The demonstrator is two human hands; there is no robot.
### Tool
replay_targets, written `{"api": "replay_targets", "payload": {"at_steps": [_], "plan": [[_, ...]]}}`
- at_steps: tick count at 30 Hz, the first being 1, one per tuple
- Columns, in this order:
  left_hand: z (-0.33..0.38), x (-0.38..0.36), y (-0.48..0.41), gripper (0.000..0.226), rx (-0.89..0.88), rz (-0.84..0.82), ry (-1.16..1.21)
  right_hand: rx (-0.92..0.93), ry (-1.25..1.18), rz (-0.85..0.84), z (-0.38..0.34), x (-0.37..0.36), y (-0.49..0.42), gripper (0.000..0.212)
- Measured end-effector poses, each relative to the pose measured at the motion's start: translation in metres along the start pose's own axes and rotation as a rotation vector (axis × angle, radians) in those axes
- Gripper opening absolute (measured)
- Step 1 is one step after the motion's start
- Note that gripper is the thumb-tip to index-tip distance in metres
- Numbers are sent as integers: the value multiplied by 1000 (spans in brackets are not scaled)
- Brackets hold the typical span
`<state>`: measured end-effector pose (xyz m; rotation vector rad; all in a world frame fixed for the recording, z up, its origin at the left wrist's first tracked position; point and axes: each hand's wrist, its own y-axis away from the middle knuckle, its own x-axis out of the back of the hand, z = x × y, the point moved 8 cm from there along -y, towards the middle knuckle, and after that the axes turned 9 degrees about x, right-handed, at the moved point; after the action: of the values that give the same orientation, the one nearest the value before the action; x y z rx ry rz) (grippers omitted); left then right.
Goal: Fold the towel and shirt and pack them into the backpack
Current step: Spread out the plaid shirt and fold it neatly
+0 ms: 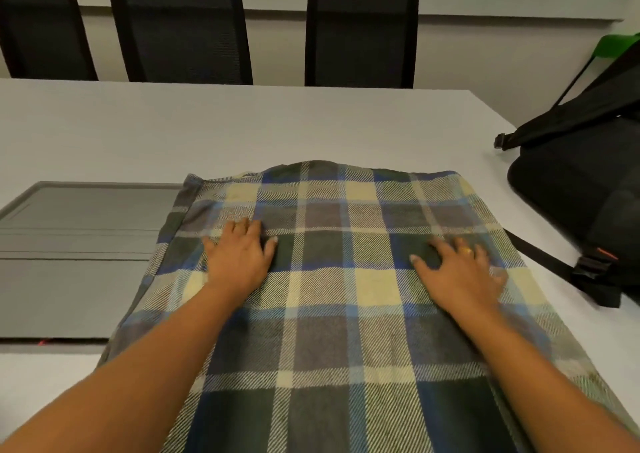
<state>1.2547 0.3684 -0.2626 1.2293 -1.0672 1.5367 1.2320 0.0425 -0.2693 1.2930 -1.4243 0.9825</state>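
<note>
To the left of the left hand, a flat grey rectangular panel (79, 258) sits sunk into the white tabletop (242, 130). The left hand (239, 258) lies palm down, fingers straight and slightly spread, pressing on a blue, green and cream plaid woven cloth (329, 331). This is probably the towel, and it lies spread beneath both hands. The right hand (457, 272), wearing a gold ring (467, 251), rests flat and open on the same cloth, gripping nothing. To the right of the right hand lies a black fabric backpack (581, 193) with buckled straps, one strap reaching the cloth's right edge. The likely risk is that the far edge humps up beyond the fingertips, so folding now could trap a wrinkle or leave the fold crooked. Counted: two hands, one cloth, one backpack, one panel and three black mesh-backed chairs (180, 26) beyond the table. No shirt is visible.
</note>
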Motion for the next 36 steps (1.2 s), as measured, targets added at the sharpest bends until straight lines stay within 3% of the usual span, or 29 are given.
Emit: {"api": "replay_targets", "payload": {"at_steps": [4,16,23,26,30,36], "plan": [[-21,-11,41,71,63,-192,-46,52,46,-89,11,-12,33,77],[-10,-21,8,72,67,-192,-31,84,78,-66,16,-8,-11,72],[-10,-13,44,66,48,-183,54,107,-192,244,15,11,22,45],[-16,-12,95,73,29,-245,54,95,-173,157,10,4,67,47],[-17,4,175,116,16,-266,69,76,-99,-7,2,-2,143,55],[-8,17,282,119,6,-347,102,71,-82,-217,-6,-7,243,67]]}}
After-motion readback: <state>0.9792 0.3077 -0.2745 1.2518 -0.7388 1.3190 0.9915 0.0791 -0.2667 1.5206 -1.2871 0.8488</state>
